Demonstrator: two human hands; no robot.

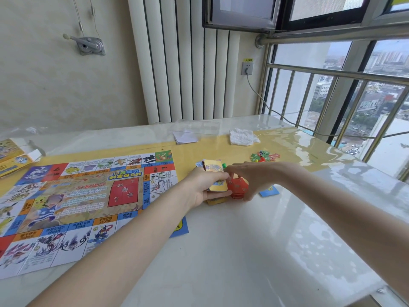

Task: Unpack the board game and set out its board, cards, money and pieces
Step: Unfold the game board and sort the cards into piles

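The paper game board [73, 202] lies unfolded on the left half of the table. My left hand [204, 187] grips a stack of yellow cards [215, 177] just right of the board. My right hand [247, 176] reaches over a red pile of cards or money [238, 188], with fingers curled onto it and touching the yellow stack's edge. A blue card [269, 191] lies to the right of the red pile. A small heap of red and green pieces [264, 156] sits farther back. A green piece [224, 165] peeks out behind the yellow stack.
The yellow game box [12, 159] lies at the table's left edge. A clear plastic lid [197, 127] with white paper slips [184, 138] and a crumpled white tissue [242, 136] sit at the back. A cable [287, 120] crosses the back right corner near the window railing.
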